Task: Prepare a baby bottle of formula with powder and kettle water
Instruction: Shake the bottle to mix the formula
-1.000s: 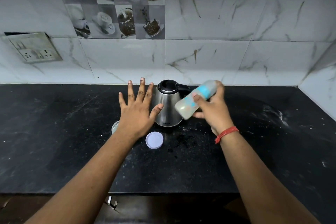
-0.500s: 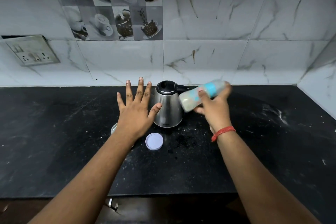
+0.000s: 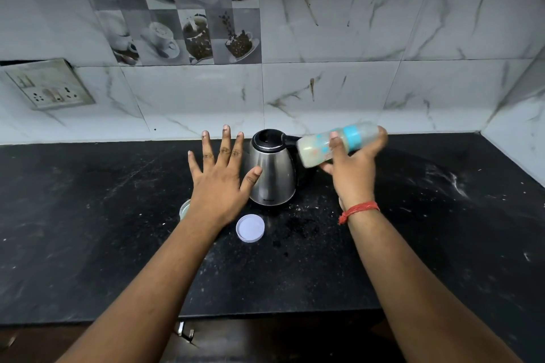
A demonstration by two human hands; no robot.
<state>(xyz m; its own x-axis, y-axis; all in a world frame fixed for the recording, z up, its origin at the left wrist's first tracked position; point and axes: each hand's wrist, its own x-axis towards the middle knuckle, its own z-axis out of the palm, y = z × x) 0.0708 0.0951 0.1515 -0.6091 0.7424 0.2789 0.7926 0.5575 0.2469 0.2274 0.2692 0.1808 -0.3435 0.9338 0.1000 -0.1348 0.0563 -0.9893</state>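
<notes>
Scanning from the left, a wall socket point(image 3: 50, 88) was seen on the tiled wall, well apart from the work area, with nothing visibly plugged in. The black surface point(image 3: 88, 215) carried the task items near its middle. The left hand point(image 3: 219, 183) was held flat and low, fingers point(image 3: 225, 141) spread wide and gripping nothing; it was likely kept there out of the way, or for balance, since the other hand did the work. A small container point(image 3: 184, 209) was mostly hidden under that hand's wrist, so its contents could not be told; it was judged to be the powder jar. Its pale round lid point(image 3: 250, 228) was left lying flat just beside, in front of the kettle point(image 3: 272, 168), suggesting the powder step was finished. The kettle stood upright with its lid closed, so pouring was judged done too. Further right, the baby bottle point(image 3: 336, 146) was held off the surface in the right hand point(image 3: 355, 174), tilted nearly sideways, base toward the kettle and capped end away. The fingers point(image 3: 334, 144) were wrapped around its middle. Milky liquid was visible inside and the bottle was blurred, so shaking to mix was judged to be the step in hand. A red thread point(image 3: 358, 211) was worn on the right wrist.
</notes>
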